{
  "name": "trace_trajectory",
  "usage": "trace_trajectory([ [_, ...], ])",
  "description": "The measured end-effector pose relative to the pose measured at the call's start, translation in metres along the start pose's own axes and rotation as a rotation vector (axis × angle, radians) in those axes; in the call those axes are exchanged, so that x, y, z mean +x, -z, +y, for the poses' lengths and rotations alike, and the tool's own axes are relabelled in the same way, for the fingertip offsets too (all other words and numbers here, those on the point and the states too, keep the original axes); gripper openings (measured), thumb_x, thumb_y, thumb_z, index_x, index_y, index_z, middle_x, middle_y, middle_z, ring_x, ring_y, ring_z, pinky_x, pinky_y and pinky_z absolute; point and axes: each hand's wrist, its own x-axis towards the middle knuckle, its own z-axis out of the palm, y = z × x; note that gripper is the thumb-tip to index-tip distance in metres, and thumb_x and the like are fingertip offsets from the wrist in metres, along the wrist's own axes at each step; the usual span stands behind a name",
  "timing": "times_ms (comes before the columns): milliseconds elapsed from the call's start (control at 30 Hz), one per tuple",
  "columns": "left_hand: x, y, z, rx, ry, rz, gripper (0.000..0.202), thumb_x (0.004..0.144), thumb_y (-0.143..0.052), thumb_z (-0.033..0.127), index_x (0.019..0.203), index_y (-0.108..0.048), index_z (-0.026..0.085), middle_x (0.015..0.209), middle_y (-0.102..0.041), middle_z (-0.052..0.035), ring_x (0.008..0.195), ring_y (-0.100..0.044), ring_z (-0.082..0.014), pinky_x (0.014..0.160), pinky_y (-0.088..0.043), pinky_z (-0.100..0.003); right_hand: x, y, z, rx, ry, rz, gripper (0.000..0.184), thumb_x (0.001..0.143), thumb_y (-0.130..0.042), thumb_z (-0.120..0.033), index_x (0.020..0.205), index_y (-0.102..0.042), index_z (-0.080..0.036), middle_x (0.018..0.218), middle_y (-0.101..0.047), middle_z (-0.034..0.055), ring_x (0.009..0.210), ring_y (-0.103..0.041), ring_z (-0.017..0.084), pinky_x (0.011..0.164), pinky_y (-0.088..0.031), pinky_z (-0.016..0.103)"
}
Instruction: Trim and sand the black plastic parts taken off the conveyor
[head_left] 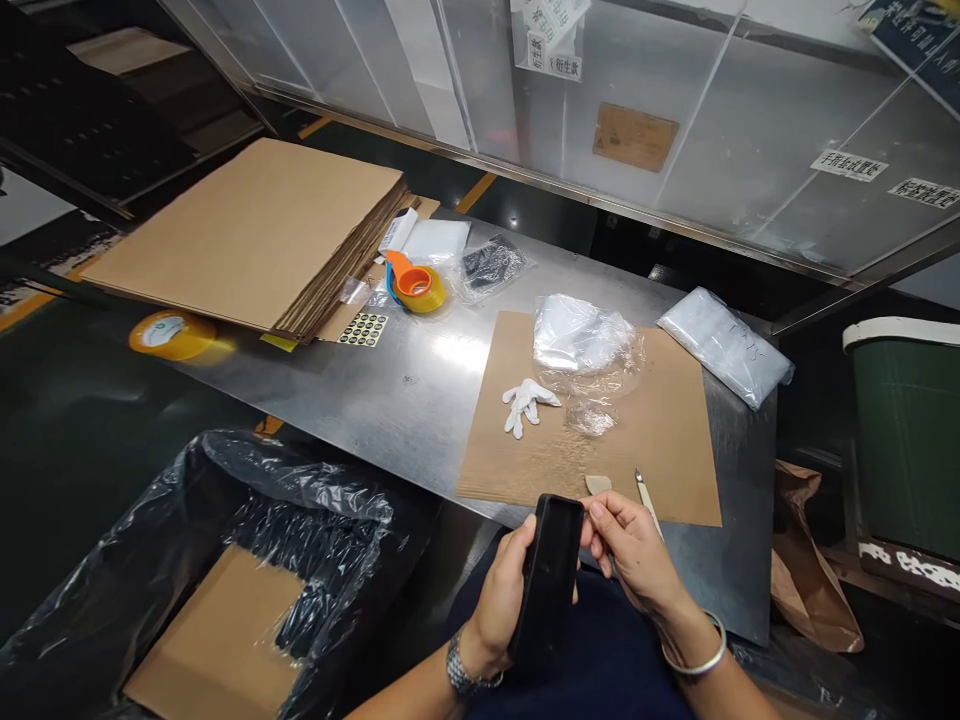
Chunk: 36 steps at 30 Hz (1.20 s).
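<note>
My left hand (pixel 501 600) is wrapped round a black phone case (pixel 553 560), tilted upright at the table's near edge with its hollow side towards me. At the case's upper right edge, my right hand (pixel 626 540) has thumb and forefinger pinched together, touching the rim. What lies between those fingertips, if anything, is too small to see. Just beyond my right hand lie a slim cutter knife (pixel 645 497) and a small beige piece (pixel 598 484) on a cardboard sheet (pixel 660 430). A white glove (pixel 528 404) rests farther back on the sheet, beside crumpled clear film (pixel 592 415).
Stacked cardboard sheets (pixel 255 230) cover the metal table's (pixel 360 390) left end, near tape rolls (pixel 424 290) and round stickers (pixel 363 330). Clear plastic bags (pixel 581 335) lie at the back, another pack (pixel 726 345) at right. A black-lined bin (pixel 217 460) stands lower left.
</note>
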Motion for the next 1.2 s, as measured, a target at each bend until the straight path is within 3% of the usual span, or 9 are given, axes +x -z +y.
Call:
trace_trajectory([
  [100,-0.002,0.004,-0.004,0.035,-0.072,0.082,0.044,0.083,-0.039,0.048,0.071,-0.061,0.012,0.055,-0.059,-0.0038,0.045,-0.054,-0.0133,0.045,-0.042,-0.024,-0.006,-0.008,-0.002,-0.137,0.083,0.016,0.028,0.079,-0.055,-0.041,0.092,-0.053,-0.017,0.064,-0.051,-0.0029,0.05,-0.043,0.006,0.04,-0.033,0.017],
  [200,-0.004,0.006,-0.007,0.087,-0.142,0.212,0.036,0.079,-0.049,0.046,0.073,-0.061,0.013,0.057,-0.061,-0.0033,0.047,-0.056,-0.0134,0.048,-0.044,-0.024,-0.007,-0.013,-0.005,-0.347,0.169,0.099,0.022,0.082,-0.051,-0.038,0.081,-0.055,-0.016,0.057,-0.047,-0.0041,0.05,-0.044,0.007,0.047,-0.035,0.019],
  [367,0.0,0.007,-0.005,-0.019,-0.049,-0.044,0.052,0.079,-0.04,0.056,0.081,-0.063,0.009,0.054,-0.061,-0.0055,0.042,-0.055,-0.0145,0.04,-0.043,-0.025,0.002,-0.017,-0.002,-0.339,0.185,0.143,0.033,0.085,-0.044,-0.043,0.067,-0.054,-0.017,0.051,-0.048,-0.0035,0.044,-0.044,0.007,0.044,-0.034,0.02],
  [467,0.006,0.01,-0.004,-0.064,-0.022,-0.033,0.058,0.078,-0.039,0.059,0.077,-0.064,0.006,0.051,-0.061,-0.0075,0.039,-0.056,-0.0159,0.04,-0.044,-0.026,0.003,-0.023,0.007,-0.213,0.159,0.091,0.028,0.08,-0.053,-0.043,0.094,-0.054,-0.019,0.065,-0.05,-0.003,0.052,-0.048,0.009,0.049,-0.04,0.021],
  [600,0.016,0.019,-0.002,-0.101,-0.1,0.085,0.052,0.078,-0.047,0.054,0.082,-0.066,0.005,0.059,-0.066,-0.01,0.047,-0.06,-0.0174,0.048,-0.047,-0.027,-0.006,-0.027,0.015,-0.235,0.151,-0.056,0.066,0.074,-0.062,-0.037,0.132,-0.031,-0.024,0.102,-0.049,0.0047,0.091,-0.052,0.016,0.08,-0.045,0.029],
  [733,0.028,0.032,0.003,-0.197,0.095,0.03,0.056,0.081,-0.04,0.053,0.082,-0.066,0.003,0.07,-0.068,-0.0139,0.054,-0.063,-0.0182,0.052,-0.05,-0.027,-0.008,-0.021,0.013,-0.297,0.148,-0.194,0.084,0.07,-0.066,-0.037,0.139,-0.018,-0.027,0.122,-0.039,0.007,0.117,-0.037,0.021,0.101,-0.029,0.037],
  [867,0.038,0.042,0.005,-0.258,0.282,-0.063,0.056,0.084,-0.035,0.051,0.071,-0.065,0.006,0.059,-0.065,-0.0085,0.044,-0.056,-0.0101,0.042,-0.041,-0.018,0.002,-0.021,0.011,-0.321,0.143,-0.177,0.089,0.065,-0.07,-0.043,0.138,-0.022,-0.029,0.131,-0.035,0.0069,0.119,-0.036,0.025,0.102,-0.027,0.041],
  [1067,0.046,0.046,0.005,-0.056,0.057,-0.047,0.05,0.08,-0.044,0.053,0.06,-0.061,0.009,0.043,-0.055,-0.0023,0.038,-0.046,-0.0081,0.041,-0.035,-0.019,0.016,-0.029,0.018,-0.306,0.151,-0.178,0.086,0.067,-0.068,-0.04,0.138,-0.022,-0.028,0.136,-0.036,0.0065,0.121,-0.036,0.026,0.101,-0.028,0.042],
  [1200,0.061,0.058,0.0,0.1,-0.075,0.053,0.04,0.081,-0.046,0.047,0.084,-0.064,0.011,0.069,-0.066,-0.0046,0.061,-0.059,-0.0127,0.064,-0.046,-0.024,0.033,-0.028,0.039,-0.32,0.208,-0.101,0.074,0.076,-0.059,-0.035,0.138,-0.02,-0.027,0.137,-0.038,0.0062,0.123,-0.038,0.022,0.099,-0.033,0.04],
])
